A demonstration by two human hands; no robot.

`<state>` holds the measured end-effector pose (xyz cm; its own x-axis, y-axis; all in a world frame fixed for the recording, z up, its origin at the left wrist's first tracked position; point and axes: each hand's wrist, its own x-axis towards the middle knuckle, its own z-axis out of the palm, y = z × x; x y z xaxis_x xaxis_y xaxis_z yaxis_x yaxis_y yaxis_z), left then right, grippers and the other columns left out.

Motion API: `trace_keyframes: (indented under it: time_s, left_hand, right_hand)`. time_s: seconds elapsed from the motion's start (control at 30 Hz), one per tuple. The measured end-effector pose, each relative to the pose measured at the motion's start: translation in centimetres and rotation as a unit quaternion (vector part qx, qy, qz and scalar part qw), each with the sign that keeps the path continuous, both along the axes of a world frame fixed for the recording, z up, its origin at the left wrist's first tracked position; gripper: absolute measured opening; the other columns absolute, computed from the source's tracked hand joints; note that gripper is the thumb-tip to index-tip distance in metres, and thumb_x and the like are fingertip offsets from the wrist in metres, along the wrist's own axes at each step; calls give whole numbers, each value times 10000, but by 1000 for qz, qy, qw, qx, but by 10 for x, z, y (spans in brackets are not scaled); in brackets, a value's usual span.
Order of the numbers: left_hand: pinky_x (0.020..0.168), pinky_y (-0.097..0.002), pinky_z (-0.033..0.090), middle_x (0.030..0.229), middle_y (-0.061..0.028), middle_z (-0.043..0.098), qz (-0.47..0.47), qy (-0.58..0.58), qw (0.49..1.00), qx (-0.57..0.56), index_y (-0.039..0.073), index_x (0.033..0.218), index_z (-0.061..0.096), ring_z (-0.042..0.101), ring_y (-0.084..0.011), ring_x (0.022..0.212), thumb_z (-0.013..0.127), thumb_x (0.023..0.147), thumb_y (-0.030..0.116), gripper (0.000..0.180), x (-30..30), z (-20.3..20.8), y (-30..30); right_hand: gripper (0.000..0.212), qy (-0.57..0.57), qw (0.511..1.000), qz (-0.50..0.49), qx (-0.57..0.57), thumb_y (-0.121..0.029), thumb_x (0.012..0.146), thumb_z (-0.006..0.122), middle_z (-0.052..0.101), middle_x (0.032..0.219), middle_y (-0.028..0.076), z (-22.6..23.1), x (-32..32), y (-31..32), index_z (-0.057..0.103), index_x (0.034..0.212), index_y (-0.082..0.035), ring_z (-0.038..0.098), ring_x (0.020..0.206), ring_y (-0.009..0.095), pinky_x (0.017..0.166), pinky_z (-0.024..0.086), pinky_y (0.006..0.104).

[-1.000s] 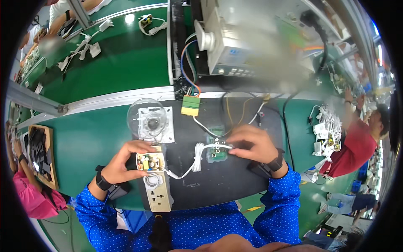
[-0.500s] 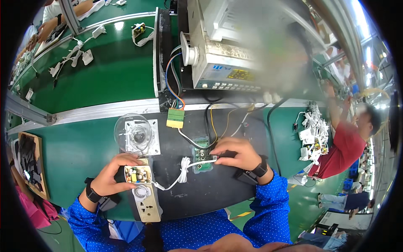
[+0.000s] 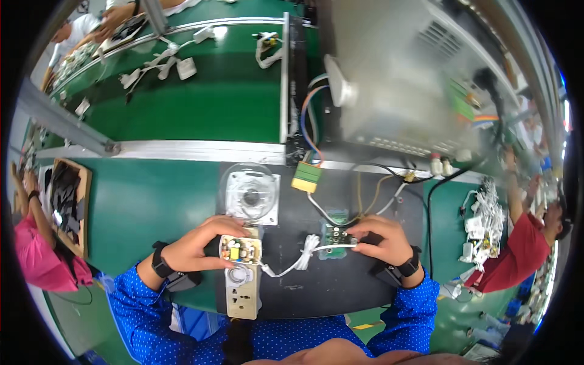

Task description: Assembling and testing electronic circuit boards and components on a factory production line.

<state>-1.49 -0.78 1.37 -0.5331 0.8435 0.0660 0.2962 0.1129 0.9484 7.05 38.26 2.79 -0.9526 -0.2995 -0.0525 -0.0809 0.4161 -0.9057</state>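
My left hand [image 3: 198, 246] is closed round a power adapter [image 3: 241, 250] with its circuit board exposed, holding it over the upper part of a cream power strip [image 3: 242, 306]. From the adapter a white cable [image 3: 307, 252], tied in a bundle midway, runs to my right hand [image 3: 384, 244]. There my thumb and fingers pinch the cable's small plug [image 3: 352, 241] at the right edge of a green test board [image 3: 334, 250]. Whether the plug sits fully in its socket cannot be made out.
Behind the strip stands a clear dome on a white plate [image 3: 272, 208]. A green-yellow terminal block [image 3: 306, 177] with wires hangs near a large bench instrument [image 3: 389, 97]. White adapters [image 3: 483, 222] pile up at right, beside a person in red [image 3: 514, 249]. A wooden tray [image 3: 86, 210] lies at left.
The whole view has shifted, so the bench and both hands appear farther right. My hands keep their holds on the adapter and the plug, with little visible change between them.
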Motion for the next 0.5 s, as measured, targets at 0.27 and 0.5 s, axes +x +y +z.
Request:
trace_keyframes:
  time_s: [0.27,0.5]
  left_hand:
    - [1069,-427,316,1299,-117,534,5,-9,1000,19,98,1269,492,432,-302,1273,758,793,149,548,9,-2,-5]
    - [1070,-414,314,1349,-139,481,1,0,999,38,92,1307,480,418,-293,1286,734,823,186,555,14,2,-6]
  right_hand:
    - [307,11,1000,-9,11,-83,697,780,640,833,53,4,2,-8,698,991,-45,607,752,164,675,475,276]
    - [288,46,998,-19,32,-82,682,779,637,811,58,6,9,-9,696,952,-27,609,724,161,660,477,269]
